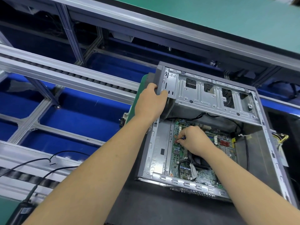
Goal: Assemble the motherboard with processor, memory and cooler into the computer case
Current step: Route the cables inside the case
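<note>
Green motherboard (pixel 181 161) flat inside open grey computer case (pixel 266 161); black cooler (pixel 200 161) mounted.

The right hand (pixel 194 141) covers part of the motherboard (pixel 180 153), and what its fingertips pinch is too small to name, perhaps a connector. The cooler (pixel 198 160) hides largely under the wrist. Both forearms run off the bottom edge.

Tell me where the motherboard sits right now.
In the head view, lower right: the motherboard lies flat inside the open case, under the right hand.
</note>
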